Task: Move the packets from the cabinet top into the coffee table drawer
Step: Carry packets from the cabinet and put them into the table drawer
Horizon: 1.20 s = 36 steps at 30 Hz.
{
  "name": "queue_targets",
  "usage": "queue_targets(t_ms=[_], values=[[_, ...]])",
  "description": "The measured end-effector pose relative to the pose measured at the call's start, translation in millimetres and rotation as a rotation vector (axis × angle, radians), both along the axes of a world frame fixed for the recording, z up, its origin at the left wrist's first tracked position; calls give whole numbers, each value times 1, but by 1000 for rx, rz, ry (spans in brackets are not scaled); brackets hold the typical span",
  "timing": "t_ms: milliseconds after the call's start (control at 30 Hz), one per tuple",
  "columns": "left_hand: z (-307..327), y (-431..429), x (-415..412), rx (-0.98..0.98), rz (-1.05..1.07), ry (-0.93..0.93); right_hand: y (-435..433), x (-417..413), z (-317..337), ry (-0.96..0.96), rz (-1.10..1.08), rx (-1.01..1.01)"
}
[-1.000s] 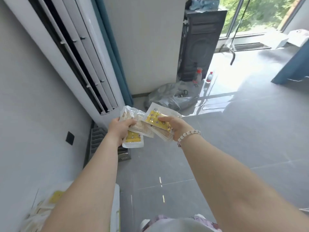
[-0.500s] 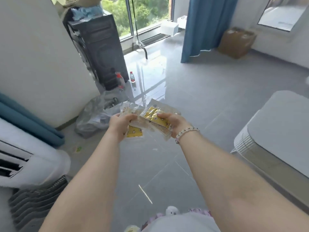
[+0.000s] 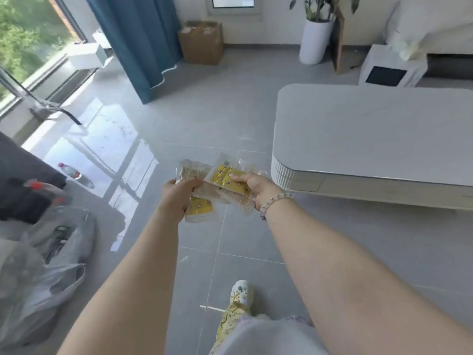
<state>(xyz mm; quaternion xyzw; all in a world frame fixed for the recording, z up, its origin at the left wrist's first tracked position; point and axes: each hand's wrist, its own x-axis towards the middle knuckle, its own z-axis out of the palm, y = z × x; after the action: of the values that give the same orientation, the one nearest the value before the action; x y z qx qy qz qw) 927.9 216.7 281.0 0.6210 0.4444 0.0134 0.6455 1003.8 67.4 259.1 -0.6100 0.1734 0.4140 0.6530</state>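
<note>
Packets (image 3: 225, 187) are fanned out in mid-frame, held over the grey tiled floor (image 3: 256, 129) between both hands. Nearest the camera, at the bottom of the frame, a patterned shoe (image 3: 239, 294) sits on the tiles between the two forearms. Further up, the left hand (image 3: 179, 194) grips the left side of the fan, thumb curled over the top of a clear packet with a yellow label (another yellow-labelled one hangs lower, behind the fingers). The right hand (image 3: 252, 187) pinches the right side, thumb pressed on a yellow label and fingers curled beneath; a beaded bracelet (image 3: 275, 201) circles that wrist. At lower left, grey plastic bags (image 3: 51, 265) lie slumped on the floor, with a bottle (image 3: 69, 171) lying just beyond them. To the right of the hands stands the white coffee table (image 3: 371, 137), its rounded corner close to the right hand. At the top of the frame are a blue curtain (image 3: 138, 42), a cardboard box (image 3: 201, 42) and a white planter (image 3: 316, 41).
</note>
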Motion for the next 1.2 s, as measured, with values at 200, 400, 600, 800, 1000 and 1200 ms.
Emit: queue_targets(t_ms=[200,400,600,800,1000,1200], values=[[14,-28,86,-15,-297,-24,-42,45,5,-25,-251,-12],[16,-77,150,-32,-561,-30,-99,66,13,-59,-498,-58],[4,-136,183,-43,-769,7,-153,63,5,-10,-695,-74],[-5,-194,212,-28,-863,50,-204,67,0,21,-813,-14],[-5,-269,238,-35,-920,52,-273,79,3,4,-870,4],[-4,-353,262,-47,-942,43,-352,96,10,-10,-908,23]])
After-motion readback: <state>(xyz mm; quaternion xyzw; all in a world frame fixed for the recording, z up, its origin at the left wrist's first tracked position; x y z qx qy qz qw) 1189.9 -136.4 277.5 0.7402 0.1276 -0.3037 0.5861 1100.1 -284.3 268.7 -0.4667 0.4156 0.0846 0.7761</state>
